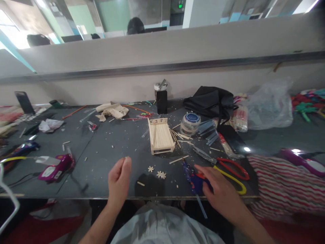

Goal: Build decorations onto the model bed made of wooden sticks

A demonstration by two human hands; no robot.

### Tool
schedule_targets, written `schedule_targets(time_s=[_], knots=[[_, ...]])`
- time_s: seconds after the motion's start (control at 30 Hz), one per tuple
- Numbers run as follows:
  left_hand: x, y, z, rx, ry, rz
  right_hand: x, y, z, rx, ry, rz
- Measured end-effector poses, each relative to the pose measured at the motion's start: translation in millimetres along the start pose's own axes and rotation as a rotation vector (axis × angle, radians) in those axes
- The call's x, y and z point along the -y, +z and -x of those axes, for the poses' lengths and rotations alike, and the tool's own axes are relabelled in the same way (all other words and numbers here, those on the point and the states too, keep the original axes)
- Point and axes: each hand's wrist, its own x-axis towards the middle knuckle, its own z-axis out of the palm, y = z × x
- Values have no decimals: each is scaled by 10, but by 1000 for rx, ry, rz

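Observation:
My left hand (118, 178) is closed in a loose fist near the table's front edge, thumb on top, with nothing showing in it. Beside a blue glue gun (196, 182), my right hand (219, 186) has its thumb and index finger apart, the fingertips over the gun's red part. A clear glue stick juts from the gun past the table edge. Between and beyond my hands stands a small bed-like frame (161, 137) of pale sticks. Small star-shaped wooden pieces (150, 168) lie in front of it, near a short stick (141, 183).
Scissors (215, 161) with red and yellow handles lie by my right hand. Behind them are loose sticks, a clear jar (190, 123), a phone (235, 139) and a black bag (210, 101). A striped cloth (286, 183) lies right, a purple device (57, 167) left.

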Motion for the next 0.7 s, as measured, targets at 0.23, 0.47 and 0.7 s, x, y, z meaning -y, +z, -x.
schedule_targets(time_s=[0.23, 0.47, 0.7], knots=[[404, 7, -738, -108, 129, -155, -99, 113, 76, 185, -83, 176], [402, 415, -1049, 221, 157, 88, -145, 4, 22, 103, 9, -158], [324, 595, -1240, 395, 510, -80, 155, -109, -193, -50, 392, -843]])
